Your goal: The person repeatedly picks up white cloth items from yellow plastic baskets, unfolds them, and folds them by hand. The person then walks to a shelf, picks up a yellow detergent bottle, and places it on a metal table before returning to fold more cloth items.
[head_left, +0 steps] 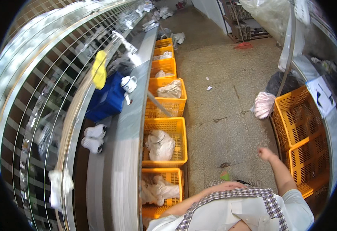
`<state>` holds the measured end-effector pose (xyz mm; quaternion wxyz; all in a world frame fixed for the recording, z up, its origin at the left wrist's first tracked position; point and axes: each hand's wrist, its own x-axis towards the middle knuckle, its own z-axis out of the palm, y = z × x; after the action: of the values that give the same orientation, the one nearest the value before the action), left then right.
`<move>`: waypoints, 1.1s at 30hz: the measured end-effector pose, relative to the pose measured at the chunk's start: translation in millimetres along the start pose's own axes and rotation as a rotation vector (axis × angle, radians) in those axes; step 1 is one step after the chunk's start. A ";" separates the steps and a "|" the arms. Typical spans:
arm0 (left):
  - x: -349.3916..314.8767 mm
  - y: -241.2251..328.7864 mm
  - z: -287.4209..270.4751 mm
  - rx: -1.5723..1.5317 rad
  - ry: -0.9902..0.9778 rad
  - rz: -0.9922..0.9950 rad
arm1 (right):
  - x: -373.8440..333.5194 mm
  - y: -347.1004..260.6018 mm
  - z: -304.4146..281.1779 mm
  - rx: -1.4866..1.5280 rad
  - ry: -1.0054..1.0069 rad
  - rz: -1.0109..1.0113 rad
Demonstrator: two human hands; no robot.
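A speckled stone floor (218,142) runs as an aisle between a long grey counter (132,127) and crates on the right. The person's right hand (266,154) hangs over it, fingers curled into a loose fist, nothing showing inside. The left hand (230,185) lies across the waist against the checked apron (270,200); how open it is, or whether it grips anything, I can't tell. Just beside the right hand, an orange plastic crate (294,163) opens upward, its long axis unclear from here.
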<state>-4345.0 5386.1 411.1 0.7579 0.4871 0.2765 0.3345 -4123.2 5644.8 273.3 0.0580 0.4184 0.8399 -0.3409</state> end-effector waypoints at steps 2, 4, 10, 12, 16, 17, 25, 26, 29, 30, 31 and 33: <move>19.2 42.3 -68.4 0.024 0.115 -0.100 | 18.2 28.6 6.5 0.007 -0.147 0.159; 46.2 75.7 -149.8 -0.178 0.272 -0.318 | 34.8 69.5 18.5 0.085 -0.181 0.382; 119.0 92.7 -439.2 -0.413 0.866 -0.103 | 81.1 177.5 28.4 0.177 -0.197 0.972; 122.1 83.2 -528.6 -0.839 1.140 -0.003 | 141.5 188.0 -3.3 0.181 -0.219 0.948; 68.3 72.1 -655.9 -0.009 1.157 -0.640 | 345.6 160.2 -120.9 0.355 0.112 0.748; 53.9 69.4 -683.2 0.639 0.999 -0.912 | 406.8 143.3 -153.8 0.423 0.226 0.662; 25.0 -13.5 -909.9 0.387 0.843 -0.774 | 794.3 22.2 -400.5 0.193 0.273 0.058; 37.6 -7.2 -940.9 0.443 0.824 -0.866 | 823.5 18.1 -415.7 0.205 0.299 0.041; 124.2 65.9 -1062.4 0.569 0.771 -0.925 | 881.4 32.5 -445.8 0.168 0.212 0.245; 160.3 103.4 -1102.7 0.641 0.750 -0.924 | 887.0 44.3 -447.3 0.148 0.116 0.355; 202.8 145.4 -1143.0 0.708 0.724 -0.916 | 893.4 60.4 -453.6 0.083 -0.020 0.389; 292.0 230.6 -1219.4 0.839 0.705 -0.874 | 892.3 92.4 -457.0 0.074 -0.084 0.525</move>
<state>-5126.3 6357.1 142.6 0.4361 0.4452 0.7821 0.0022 -4542.6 6559.1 231.0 0.1638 0.6091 0.6866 -0.3617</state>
